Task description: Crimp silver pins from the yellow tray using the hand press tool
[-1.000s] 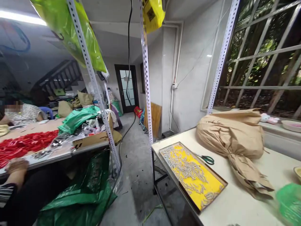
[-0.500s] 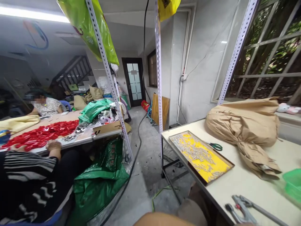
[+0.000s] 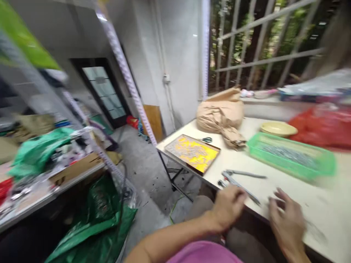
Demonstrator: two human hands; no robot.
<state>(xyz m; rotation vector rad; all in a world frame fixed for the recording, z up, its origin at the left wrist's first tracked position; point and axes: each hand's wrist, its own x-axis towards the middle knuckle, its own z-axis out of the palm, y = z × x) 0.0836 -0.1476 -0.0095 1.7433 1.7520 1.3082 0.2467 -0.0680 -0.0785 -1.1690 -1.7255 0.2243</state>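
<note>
My left hand is over the table's near edge, its fingers curled together; whether anything is in them is hidden. Just beyond it lies a grey metal hand tool with two long handles spread apart. My right hand hovers at or rests on the tabletop farther right, slightly blurred, fingers apart and nothing visible in them. Past the tool sits a shallow tray with a yellow bottom and many small silvery pieces. A green plastic basket of small grey metal parts stands beyond my right hand.
Green-handled scissors lie behind the tray. A tied brown paper sack, a pale yellow bowl and a red plastic bag stand toward the window. Left are perforated metal posts and another loaded table.
The view has swung right, toward the table by the window. Both my hands are now plainly in sight, and the whole green basket shows.
</note>
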